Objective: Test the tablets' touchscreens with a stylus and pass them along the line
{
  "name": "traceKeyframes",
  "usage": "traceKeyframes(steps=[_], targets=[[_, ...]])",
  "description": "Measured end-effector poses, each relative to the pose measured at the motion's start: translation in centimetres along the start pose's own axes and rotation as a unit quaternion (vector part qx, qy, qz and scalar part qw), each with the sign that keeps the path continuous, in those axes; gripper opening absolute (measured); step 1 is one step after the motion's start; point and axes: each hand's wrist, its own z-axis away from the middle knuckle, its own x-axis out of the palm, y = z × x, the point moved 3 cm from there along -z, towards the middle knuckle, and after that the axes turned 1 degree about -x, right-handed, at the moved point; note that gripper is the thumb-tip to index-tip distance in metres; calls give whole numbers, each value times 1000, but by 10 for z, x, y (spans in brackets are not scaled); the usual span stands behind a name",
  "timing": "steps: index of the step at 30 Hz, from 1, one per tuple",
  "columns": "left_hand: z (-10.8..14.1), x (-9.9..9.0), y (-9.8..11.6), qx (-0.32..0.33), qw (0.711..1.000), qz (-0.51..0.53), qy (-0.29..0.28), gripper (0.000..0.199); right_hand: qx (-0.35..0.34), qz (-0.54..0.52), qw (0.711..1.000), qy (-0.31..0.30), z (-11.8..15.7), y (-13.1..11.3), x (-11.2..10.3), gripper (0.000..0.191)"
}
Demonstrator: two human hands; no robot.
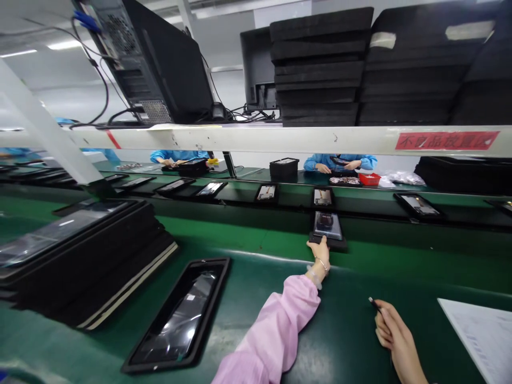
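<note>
My left hand [320, 253], in a pink sleeve, reaches forward over the green bench. Its fingers grip the near edge of a black foam tray [339, 244]. A phone [328, 225] with its screen lit rests in that tray. Lower right, my right hand [394, 333] pinches a thin black cable [374, 303] with a small pale plug at its tip. To the left of my arm, a second black tray [224, 266] lies on the bench with a dark glossy screen [180, 320] inside.
At left stands a stack of black trays [132, 250] beside a white post [52, 128]. Beyond the bench runs a line of trays with open devices [266, 192]. A paper sheet [480, 336] lies at right. Co-workers in blue sleeves [314, 161] sit across. A white beam [260, 140] crosses above.
</note>
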Motion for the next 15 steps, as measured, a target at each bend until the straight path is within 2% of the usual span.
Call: traceKeyframes(steps=[3, 6, 10, 15], targets=[[5, -2, 3, -9, 999, 14, 41, 38, 2, 7, 1000, 2, -2, 1, -1, 50], [6, -23, 17, -27, 999, 11, 35, 38, -6, 20, 1000, 6, -2, 0, -1, 54], [19, -81, 37, -87, 996, -23, -7, 35, -22, 93, 995, 4, -2, 0, -2, 57], [66, -168, 60, -136, 984, -74, -83, 31, -49, 192, 980, -13, -11, -3, 3, 61]])
